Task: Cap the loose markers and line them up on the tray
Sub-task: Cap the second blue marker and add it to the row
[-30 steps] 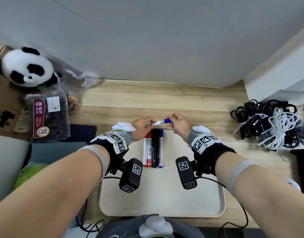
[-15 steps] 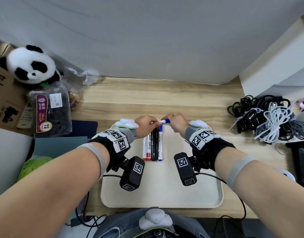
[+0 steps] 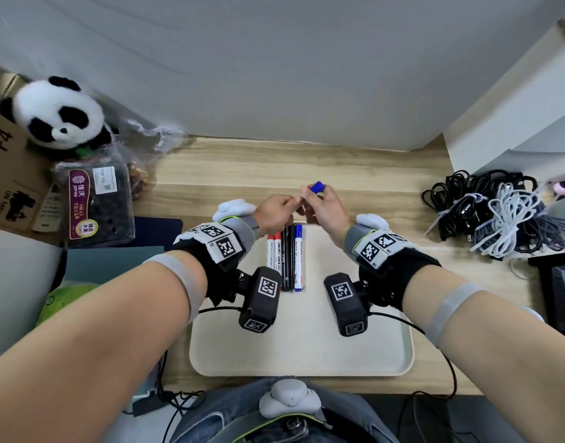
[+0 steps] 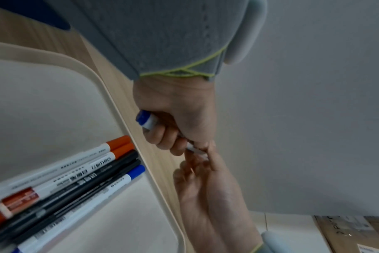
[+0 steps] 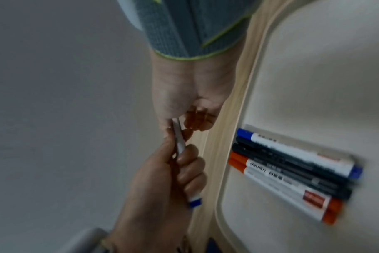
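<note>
Both hands hold one blue marker (image 4: 149,122) in the air beyond the tray's far rim. My left hand (image 3: 274,212) grips its white barrel, and the blue tail end sticks out of the fist. My right hand (image 3: 326,203) pinches the other end, where the blue cap (image 3: 317,187) pokes up past the fingertips. Whether the cap is fully seated is hidden by the fingers. A row of several capped markers (image 3: 284,257), red, black and blue, lies side by side on the cream tray (image 3: 306,370) near its far edge.
A coil of black and white cables (image 3: 498,212) lies on the right of the wooden desk. A panda plush (image 3: 56,113), a boxed fruit pack (image 3: 96,203) and a cardboard box (image 3: 9,174) crowd the left. The wall stands close behind.
Both hands have come closer together over the marker and lifted slightly away from the tray's far edge. The marker has tilted, so its blue cap end now points up.
</note>
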`<act>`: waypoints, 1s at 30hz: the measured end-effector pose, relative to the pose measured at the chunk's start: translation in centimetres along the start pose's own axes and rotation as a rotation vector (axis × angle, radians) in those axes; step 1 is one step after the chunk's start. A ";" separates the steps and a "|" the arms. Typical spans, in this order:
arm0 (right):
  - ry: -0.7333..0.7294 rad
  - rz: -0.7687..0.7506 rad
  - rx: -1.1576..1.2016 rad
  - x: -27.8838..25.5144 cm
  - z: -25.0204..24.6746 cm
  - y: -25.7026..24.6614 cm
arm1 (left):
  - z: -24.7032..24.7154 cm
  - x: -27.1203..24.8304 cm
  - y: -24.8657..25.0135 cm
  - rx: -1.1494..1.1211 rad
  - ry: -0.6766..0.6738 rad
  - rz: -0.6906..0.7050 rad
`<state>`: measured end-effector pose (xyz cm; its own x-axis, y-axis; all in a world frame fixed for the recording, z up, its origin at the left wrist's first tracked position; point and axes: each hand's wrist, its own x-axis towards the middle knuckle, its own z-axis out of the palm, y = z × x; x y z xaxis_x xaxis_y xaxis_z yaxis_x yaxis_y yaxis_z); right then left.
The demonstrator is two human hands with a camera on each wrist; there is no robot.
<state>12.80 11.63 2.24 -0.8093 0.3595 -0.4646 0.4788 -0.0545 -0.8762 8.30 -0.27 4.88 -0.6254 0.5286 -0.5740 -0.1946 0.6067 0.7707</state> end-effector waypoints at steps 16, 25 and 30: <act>-0.067 0.359 -0.335 -1.6 -3.0 5.3 | -0.9 -0.2 -6.6 0.343 0.088 -0.355; -0.098 0.379 -0.513 -0.4 -1.7 5.8 | 0.1 0.6 -7.3 0.335 0.071 -0.363; -0.093 0.367 -0.505 0.0 -1.0 5.8 | 0.5 1.1 -7.0 0.239 0.044 -0.374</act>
<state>15.93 12.28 -2.74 -0.5772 0.3171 -0.7525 0.8141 0.2962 -0.4996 9.39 -3.63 -1.33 -0.5779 0.2240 -0.7848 -0.2366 0.8743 0.4238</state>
